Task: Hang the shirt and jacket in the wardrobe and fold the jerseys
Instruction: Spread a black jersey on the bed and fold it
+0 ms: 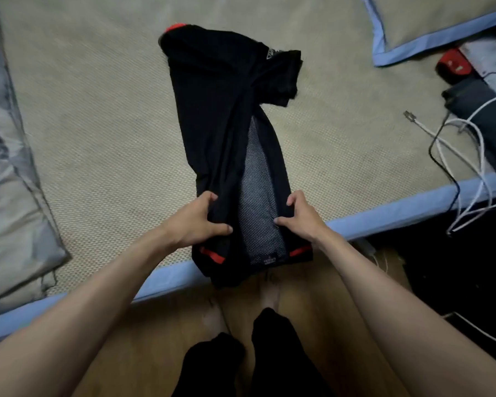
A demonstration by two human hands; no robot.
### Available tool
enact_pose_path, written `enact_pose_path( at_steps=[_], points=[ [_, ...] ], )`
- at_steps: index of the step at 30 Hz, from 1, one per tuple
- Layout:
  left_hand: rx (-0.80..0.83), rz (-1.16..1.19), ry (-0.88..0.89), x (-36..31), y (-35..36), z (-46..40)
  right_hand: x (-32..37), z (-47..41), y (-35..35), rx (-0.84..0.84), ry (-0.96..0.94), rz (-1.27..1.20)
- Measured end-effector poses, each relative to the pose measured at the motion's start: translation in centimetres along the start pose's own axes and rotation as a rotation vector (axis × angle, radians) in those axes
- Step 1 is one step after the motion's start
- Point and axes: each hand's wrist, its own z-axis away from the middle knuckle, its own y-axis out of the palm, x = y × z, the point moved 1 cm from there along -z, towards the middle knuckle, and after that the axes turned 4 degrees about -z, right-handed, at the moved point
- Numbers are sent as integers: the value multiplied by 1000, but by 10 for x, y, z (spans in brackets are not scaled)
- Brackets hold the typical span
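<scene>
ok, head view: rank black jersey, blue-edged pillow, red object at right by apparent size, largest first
1. black jersey, largest.
2. blue-edged pillow, cut off by the frame, so only its visible part counts.
3. red object, smallest, partly covered.

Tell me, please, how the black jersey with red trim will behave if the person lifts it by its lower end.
The black mesh jersey with red trim will probably hang limp: it already creases where both hands grip it. It looks light, being thin mesh. Its narrow fold may fall open.
</scene>
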Motion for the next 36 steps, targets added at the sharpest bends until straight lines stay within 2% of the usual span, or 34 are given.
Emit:
enact_pose_path(
  at_steps=[2, 5, 7, 9, 11, 13, 14, 16, 17, 18, 20, 22, 26, 29, 31, 36],
  points=[
    [-25, 171, 33, -16, 14, 13, -14, 13, -2, 35, -29, 14],
    [-36, 350, 34, -31, 37, 21, -32, 31, -6, 14, -73, -112],
    [-28, 309, 36, -31, 51, 19, -36, 42, -7, 25, -78, -135],
    [-39, 174, 44, -29, 64, 14, -40, 53, -7, 10, -62, -26],
    [-40, 156, 49, -30, 75, 10, -38, 63, -6, -126, -74, 107],
    [2, 248, 50, -31, 85, 8, -26, 71, -4, -219, -91, 68],
    [33, 307, 48, -33, 88, 9, -18, 75, -2, -176, -51, -68],
    [99, 386, 65, -36, 93, 10, 0, 82, 4, 121, 146, -580],
    [133, 403, 74, -38, 94, 12, 3, 82, 10, 246, 221, -757],
    [167, 407, 74, -38, 95, 12, 5, 80, 15, 326, 245, -859],
    [215, 403, 60, -33, 96, 12, 5, 78, 24, 334, 283, -828],
    [150, 319, 33, -23, 94, 9, 4, 75, 27, 281, 290, -754],
    [-181, -71, 31, 7, 88, 4, -10, 68, 18, 160, 267, -658],
    [-120, -404, -19, 25, 91, 2, -28, 62, 13, 85, 228, -425],
    [-53, -523, -47, 34, 100, 2, -37, 60, 9, 22, 181, -251],
    [-99, -676, 38, 49, 114, 3, -42, 70, -7, -92, 49, -307]
  ],
)
